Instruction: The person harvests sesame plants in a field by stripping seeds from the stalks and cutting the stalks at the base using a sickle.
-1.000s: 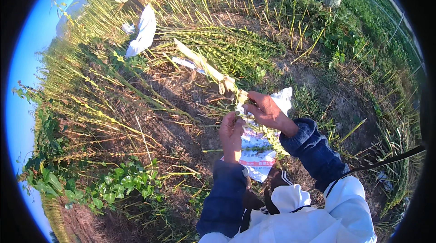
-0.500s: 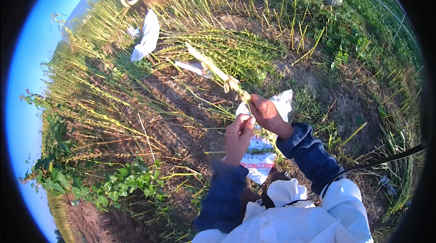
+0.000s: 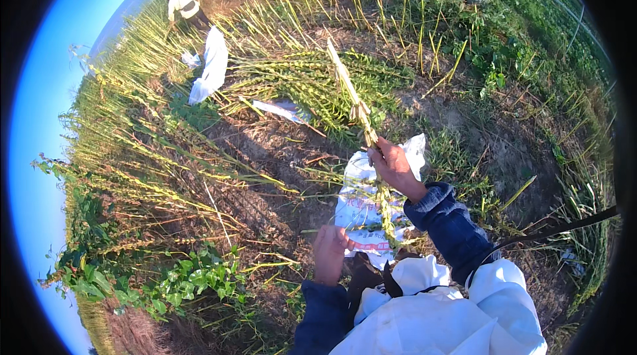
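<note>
My right hand [image 3: 393, 166] is closed round a bundle of cut stalks [image 3: 353, 97] that look like sesame. Pale, dry stalk ends point up and away, while the greenish, pod-bearing part [image 3: 385, 212] hangs below the hand. Under it, a white plastic sack [image 3: 355, 202] with coloured print lies on the ground. Lower left, apart from the bundle, my left hand [image 3: 329, 249] is curled closed beside the sack's edge. What its fingers hold, if anything, is hidden.
Long yellow-green stalks [image 3: 305, 79] lie in swaths ahead and to the left. Cut stubble [image 3: 421, 30] stands upright at the back. Another person [image 3: 186, 4] bends over at far left near a white sack [image 3: 211, 66]. A leafy vine [image 3: 192, 272] grows at lower left.
My left hand has come away from the bundle, down and left toward me. The bundle has swung more upright in my right hand, and more of the sack shows.
</note>
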